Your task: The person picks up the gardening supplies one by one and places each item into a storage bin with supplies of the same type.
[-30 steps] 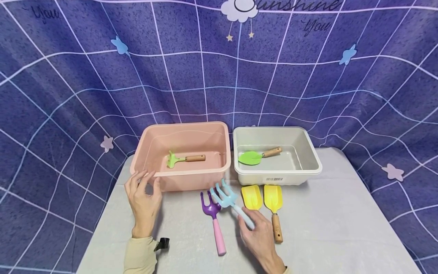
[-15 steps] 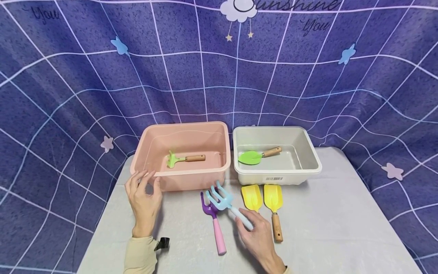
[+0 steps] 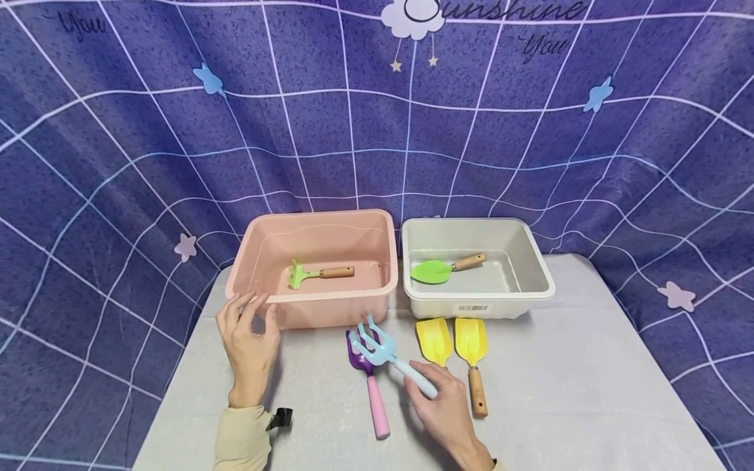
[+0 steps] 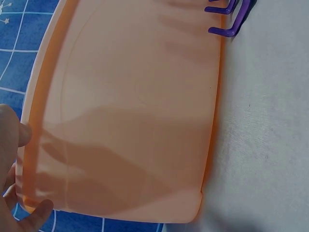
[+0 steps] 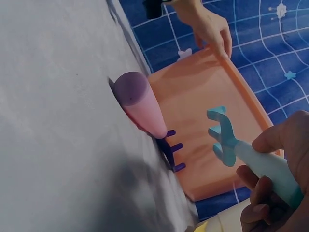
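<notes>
My right hand (image 3: 444,402) grips the pale handle of a light-blue toy garden fork (image 3: 379,347), raised above the table. Its tines overlap the head of a purple garden fork with a pink handle (image 3: 378,407), which lies on the table. The right wrist view shows my thumb and curled fingers around the blue fork (image 5: 263,166). At the left front corner of a pink bin (image 3: 330,307), my left hand (image 3: 250,343) holds the rim, fingers over the edge. In that bin lies a small green rake with a wooden handle (image 3: 336,272).
A pale grey bin (image 3: 480,306) stands right of the pink one, with a green trowel (image 3: 432,271) inside. Two yellow shovels (image 3: 434,340) lie before it, the left one's handle partly hidden by my right hand. A purple patterned cloth (image 3: 377,131) hangs behind.
My right hand has shifted the blue fork slightly left and towards me, so its tines now sit over the purple fork's head. My left hand has stayed on the rim.
</notes>
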The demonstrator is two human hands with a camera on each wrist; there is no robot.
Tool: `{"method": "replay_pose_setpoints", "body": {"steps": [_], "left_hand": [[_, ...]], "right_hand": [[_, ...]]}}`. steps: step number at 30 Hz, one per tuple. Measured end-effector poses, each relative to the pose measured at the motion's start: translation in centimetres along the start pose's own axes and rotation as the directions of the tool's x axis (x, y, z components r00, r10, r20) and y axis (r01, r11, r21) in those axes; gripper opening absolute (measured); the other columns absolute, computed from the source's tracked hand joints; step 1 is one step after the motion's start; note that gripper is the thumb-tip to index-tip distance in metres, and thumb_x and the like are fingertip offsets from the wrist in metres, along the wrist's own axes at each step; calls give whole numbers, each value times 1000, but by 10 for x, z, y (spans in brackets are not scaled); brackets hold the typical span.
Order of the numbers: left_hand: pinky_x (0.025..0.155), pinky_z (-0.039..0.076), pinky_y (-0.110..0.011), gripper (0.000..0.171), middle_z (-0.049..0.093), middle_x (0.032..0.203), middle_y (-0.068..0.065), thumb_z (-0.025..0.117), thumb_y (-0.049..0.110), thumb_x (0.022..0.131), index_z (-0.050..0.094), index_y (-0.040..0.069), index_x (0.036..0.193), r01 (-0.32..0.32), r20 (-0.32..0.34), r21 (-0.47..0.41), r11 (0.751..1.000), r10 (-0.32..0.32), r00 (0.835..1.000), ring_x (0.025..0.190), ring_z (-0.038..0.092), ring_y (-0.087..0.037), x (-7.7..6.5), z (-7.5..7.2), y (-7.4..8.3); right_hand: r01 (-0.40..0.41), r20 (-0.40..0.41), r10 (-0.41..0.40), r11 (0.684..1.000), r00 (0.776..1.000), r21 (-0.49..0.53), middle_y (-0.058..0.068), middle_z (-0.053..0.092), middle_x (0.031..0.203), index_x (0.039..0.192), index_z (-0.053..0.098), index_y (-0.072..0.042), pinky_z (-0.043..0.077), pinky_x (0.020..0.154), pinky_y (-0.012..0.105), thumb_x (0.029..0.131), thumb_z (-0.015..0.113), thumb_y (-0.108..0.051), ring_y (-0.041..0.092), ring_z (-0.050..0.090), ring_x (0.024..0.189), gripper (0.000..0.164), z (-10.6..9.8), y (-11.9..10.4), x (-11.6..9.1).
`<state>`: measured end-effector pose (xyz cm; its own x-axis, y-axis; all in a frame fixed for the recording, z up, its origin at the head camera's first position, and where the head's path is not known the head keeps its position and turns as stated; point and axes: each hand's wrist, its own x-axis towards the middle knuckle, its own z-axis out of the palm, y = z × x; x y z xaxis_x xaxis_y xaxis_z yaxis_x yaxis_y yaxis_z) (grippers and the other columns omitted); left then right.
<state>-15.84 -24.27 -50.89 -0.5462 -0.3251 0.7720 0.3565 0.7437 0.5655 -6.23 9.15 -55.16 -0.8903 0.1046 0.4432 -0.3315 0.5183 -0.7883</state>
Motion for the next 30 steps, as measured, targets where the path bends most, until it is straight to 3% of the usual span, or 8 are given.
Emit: {"method": "replay_pose_setpoints", "body": {"steps": [5,16,24,30], "left_hand": [[118,35,-48,24,72,124,-24,80,7,90,81,2,113,-7,1,0,1000,7,1000,132,53,-48,0,1,0],[118,35,-47,23,71,123,-26,80,6,90,81,1,112,-6,-11,0,1000,6,1000,131,53,-49,0,1,0],[119,34,-46,23,71,124,-25,79,6,89,81,1,112,-7,-11,2,1000,7,1000,132,53,-48,0,0,0],[118,35,-47,23,71,124,-25,80,6,89,81,1,112,-7,-10,4,1000,7,1000,131,53,-48,0,1,0]], "right_hand": [[-23,3,23,1000,1000,12,1,83,104,108,84,-8,63,82,31,77,89,-2,16,78,92,31,-2,-1,0],[-39,2,38,998,999,45,-2,83,104,107,84,-13,60,79,22,78,89,-2,12,77,89,32,-6,-4,2],[-124,44,120,984,992,124,-2,83,105,107,84,-18,61,80,26,78,89,-2,6,74,90,33,-10,-12,4],[-139,58,132,979,990,146,-2,83,106,107,84,-14,61,81,25,79,89,-1,6,73,91,31,-12,-16,4]]}}
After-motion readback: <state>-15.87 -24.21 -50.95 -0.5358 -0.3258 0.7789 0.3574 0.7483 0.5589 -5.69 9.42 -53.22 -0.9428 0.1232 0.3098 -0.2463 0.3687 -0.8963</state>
